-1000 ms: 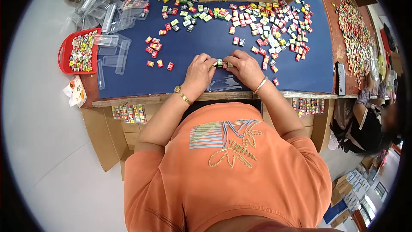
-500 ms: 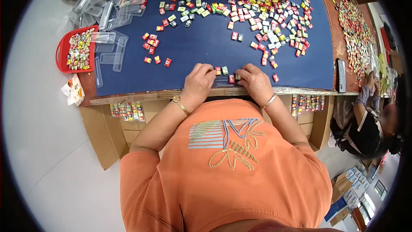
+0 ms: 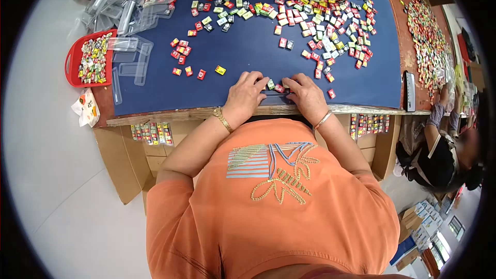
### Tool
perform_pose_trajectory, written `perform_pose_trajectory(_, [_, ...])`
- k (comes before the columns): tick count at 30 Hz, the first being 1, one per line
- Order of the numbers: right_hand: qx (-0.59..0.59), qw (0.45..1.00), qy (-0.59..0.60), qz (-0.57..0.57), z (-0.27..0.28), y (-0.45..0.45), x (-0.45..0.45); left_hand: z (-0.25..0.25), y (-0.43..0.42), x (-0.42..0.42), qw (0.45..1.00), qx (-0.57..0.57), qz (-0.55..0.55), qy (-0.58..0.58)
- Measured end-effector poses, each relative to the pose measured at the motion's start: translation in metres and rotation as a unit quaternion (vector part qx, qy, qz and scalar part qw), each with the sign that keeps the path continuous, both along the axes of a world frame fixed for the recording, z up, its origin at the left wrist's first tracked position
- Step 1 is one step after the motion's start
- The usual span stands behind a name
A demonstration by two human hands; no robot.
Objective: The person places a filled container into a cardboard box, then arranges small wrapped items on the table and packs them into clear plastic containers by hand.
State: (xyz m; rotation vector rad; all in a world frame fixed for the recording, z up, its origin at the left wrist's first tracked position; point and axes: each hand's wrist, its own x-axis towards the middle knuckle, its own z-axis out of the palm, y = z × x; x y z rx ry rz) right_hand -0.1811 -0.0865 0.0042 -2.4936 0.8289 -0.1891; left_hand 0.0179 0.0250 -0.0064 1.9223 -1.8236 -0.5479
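Head view, left hand (image 3: 248, 96): fingers curled; you cannot tell if they grip anything.
Right hand (image 3: 307, 96): half-curled, beside the red box (image 3: 279, 88); grip unclear.
Green box (image 3: 270, 84): between your hands.
Risk: uneven finger pressure could skew the red box.
Hidden: anything beneath your fingers; clear plastic (image 3: 276, 97) edges indistinct.

Head-worn view, close overhead, facing forward and down

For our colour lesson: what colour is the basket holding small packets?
Red; the basket shows best in the head view.
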Motion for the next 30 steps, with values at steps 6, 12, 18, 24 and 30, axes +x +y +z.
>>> perform_pose_trajectory(6, [-0.063, 0.994, -0.083, -0.031, -0.020, -0.031, 0.029, -0.009, -0.032, 0.018, 0.993, -0.081, 0.068, -0.045])
perform_pose_trajectory(12, [-0.059, 0.998, -0.036, -0.004, -0.011, -0.054, 0.044, -0.010, -0.053, 0.032, 0.989, -0.102, 0.102, -0.011])
perform_pose_trajectory(18, [-0.097, 0.994, -0.040, -0.006, -0.028, -0.062, 0.050, -0.014, -0.076, 0.046, 0.996, -0.063, 0.040, -0.051])
perform_pose_trajectory(24, [-0.148, 0.987, -0.022, -0.055, -0.008, -0.051, 0.060, -0.013, -0.063, 0.042, 0.985, -0.054, 0.111, -0.119])
perform_pose_trajectory(30, [-0.172, 0.983, -0.049, -0.030, -0.023, -0.040, 0.081, -0.016, -0.063, 0.044, 0.981, -0.086, 0.136, -0.107])
